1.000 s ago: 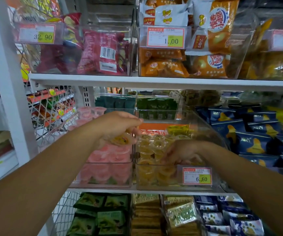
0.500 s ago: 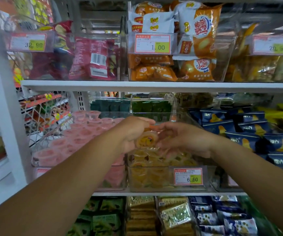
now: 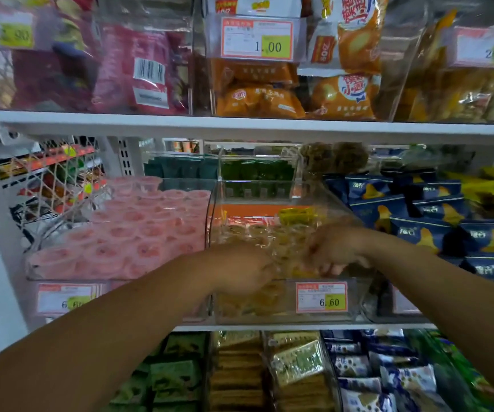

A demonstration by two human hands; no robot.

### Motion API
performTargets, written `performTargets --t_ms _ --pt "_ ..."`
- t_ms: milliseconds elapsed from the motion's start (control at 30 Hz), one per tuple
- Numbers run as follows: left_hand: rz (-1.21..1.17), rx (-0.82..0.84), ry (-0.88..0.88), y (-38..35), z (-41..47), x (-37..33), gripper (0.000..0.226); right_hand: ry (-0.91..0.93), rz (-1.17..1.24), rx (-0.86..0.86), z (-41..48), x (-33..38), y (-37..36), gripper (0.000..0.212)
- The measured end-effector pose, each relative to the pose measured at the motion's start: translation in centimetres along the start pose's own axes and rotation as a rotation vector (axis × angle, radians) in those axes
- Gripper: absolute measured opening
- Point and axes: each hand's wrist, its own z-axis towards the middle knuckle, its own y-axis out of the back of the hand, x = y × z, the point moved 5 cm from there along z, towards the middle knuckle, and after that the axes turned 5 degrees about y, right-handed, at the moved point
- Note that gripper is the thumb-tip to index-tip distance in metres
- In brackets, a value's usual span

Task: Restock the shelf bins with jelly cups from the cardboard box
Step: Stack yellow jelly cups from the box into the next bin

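Note:
A clear bin on the middle shelf holds several yellow jelly cups and carries a 6.60 price tag. To its left, a second clear bin is packed with pink jelly cups. Both my hands are low at the front of the yellow bin, close together. My left hand has its fingers curled down onto a yellow cup among the others. My right hand lies on the cups with bent fingers, and blur hides whether it grips one. The cardboard box is out of view.
The white shelf board above carries bins of red and orange snack bags. Blue packets fill the bin to the right. Green packets stand behind the jelly bins. Below are biscuit packs. A wire basket hangs at the left.
Both hands have dropped from above the yellow bin down into its front part, taking the yellow cup held by my left hand with them. The camera has moved closer.

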Motion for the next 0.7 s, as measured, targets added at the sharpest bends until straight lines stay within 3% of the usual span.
performTargets --t_ms 133,300,367,433,600,700 --pt "0.081 -0.026 0.021 0.0 -0.3 -0.2 0.048 -0.054 -0.183 0.118 1.1 -0.2 -1.0 0.041" --pt "0.094 -0.014 0.030 -0.2 0.1 0.5 0.055 -0.017 -0.100 0.138 1.0 -0.8 -1.5 0.015" --pt "0.074 -0.027 0.027 -0.1 0.0 0.3 0.054 0.001 -0.082 0.120 0.7 -0.8 -1.4 0.022" --pt "0.059 -0.055 0.001 0.1 -0.3 0.2 0.049 0.028 -0.087 0.053 -0.1 -0.2 -0.9 0.029" --pt "-0.131 -0.222 -0.091 1.2 -1.8 0.7 0.044 0.256 0.081 -0.222 -3.4 2.4 0.5 0.011" --pt "-0.326 -0.433 -0.164 1.6 -4.8 0.9 0.032 0.416 0.212 -0.410 -6.0 3.9 0.2 0.009"
